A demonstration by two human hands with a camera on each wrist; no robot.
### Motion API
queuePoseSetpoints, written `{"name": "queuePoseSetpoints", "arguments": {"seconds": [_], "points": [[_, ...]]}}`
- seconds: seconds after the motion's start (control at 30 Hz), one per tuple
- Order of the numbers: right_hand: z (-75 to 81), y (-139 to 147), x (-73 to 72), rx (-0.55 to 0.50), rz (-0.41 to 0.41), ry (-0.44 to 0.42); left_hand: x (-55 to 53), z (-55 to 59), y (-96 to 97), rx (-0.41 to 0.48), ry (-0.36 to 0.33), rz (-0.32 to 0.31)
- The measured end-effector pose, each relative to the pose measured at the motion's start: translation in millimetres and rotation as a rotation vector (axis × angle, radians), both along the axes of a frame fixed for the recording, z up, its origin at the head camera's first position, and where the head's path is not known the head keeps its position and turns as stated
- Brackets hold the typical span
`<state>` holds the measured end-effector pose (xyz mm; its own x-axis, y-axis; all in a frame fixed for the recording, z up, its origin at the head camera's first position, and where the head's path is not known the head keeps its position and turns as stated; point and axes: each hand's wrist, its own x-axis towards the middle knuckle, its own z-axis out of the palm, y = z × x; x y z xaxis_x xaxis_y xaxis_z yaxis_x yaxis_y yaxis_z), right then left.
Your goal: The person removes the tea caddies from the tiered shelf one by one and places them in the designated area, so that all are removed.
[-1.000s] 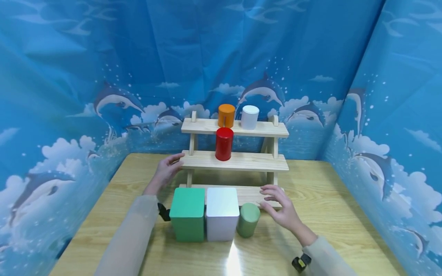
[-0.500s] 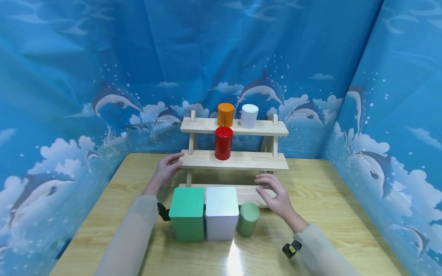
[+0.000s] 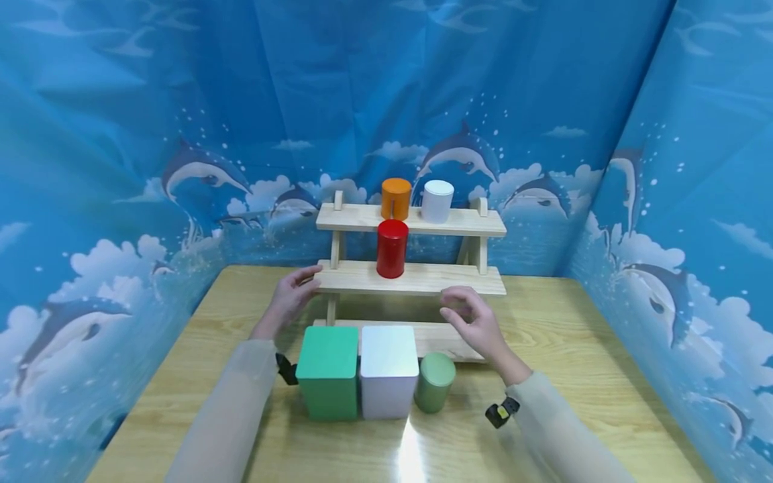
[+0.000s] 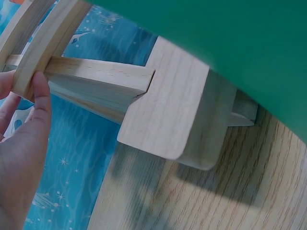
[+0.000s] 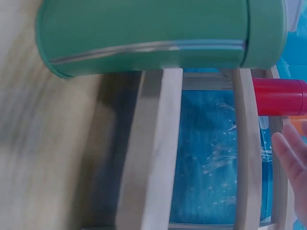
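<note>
A three-tier wooden display stand (image 3: 449, 279) stands on the table. My left hand (image 3: 288, 298) holds the left end of its middle shelf; in the left wrist view the thumb (image 4: 41, 91) lies against the shelf end. A red canister (image 3: 392, 249) is upright on the middle shelf. My right hand (image 3: 477, 323) is in front of the stand's right half, fingers loosely bent with nothing between them. In the right wrist view its fingers (image 5: 290, 148) show near the red canister. A light green canister (image 3: 435, 384) stands on the table, left of and nearer than the right hand.
An orange canister (image 3: 396, 199) and a white canister (image 3: 437, 202) stand on the top shelf. A green box (image 3: 327, 376) and a white box (image 3: 388, 376) sit side by side before the stand, partly hiding its bottom shelf. A blue dolphin-print curtain (image 3: 362, 87) surrounds the table.
My right hand has moved up and left, from beside the light green canister to before the stand's middle shelf. The left hand has stayed at the shelf end.
</note>
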<state>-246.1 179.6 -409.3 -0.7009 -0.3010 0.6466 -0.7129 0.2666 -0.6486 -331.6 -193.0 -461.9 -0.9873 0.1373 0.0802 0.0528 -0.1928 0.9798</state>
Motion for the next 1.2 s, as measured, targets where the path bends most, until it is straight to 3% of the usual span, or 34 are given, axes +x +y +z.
{"name": "queuePoseSetpoints", "arguments": {"seconds": [0.5, 0.73, 1.0, 1.2], "points": [[13.1, -8.4, -14.1, -0.01, 0.034, -0.034, -1.6, -2.6, -0.9, 0.001, 0.026, 0.001], [18.8, -11.7, -23.0, 0.003, 0.011, -0.043, -0.7, -1.1, -3.5, -0.079, 0.028, 0.045], [7.7, -11.0, -55.5, 0.054, -0.036, -0.094, 0.2, 6.6, -6.0, -0.178, -0.031, 0.061], [15.4, -19.9, -66.6, 0.092, -0.067, -0.14, -1.1, 9.3, -4.4, -0.224, -0.039, 0.057]]}}
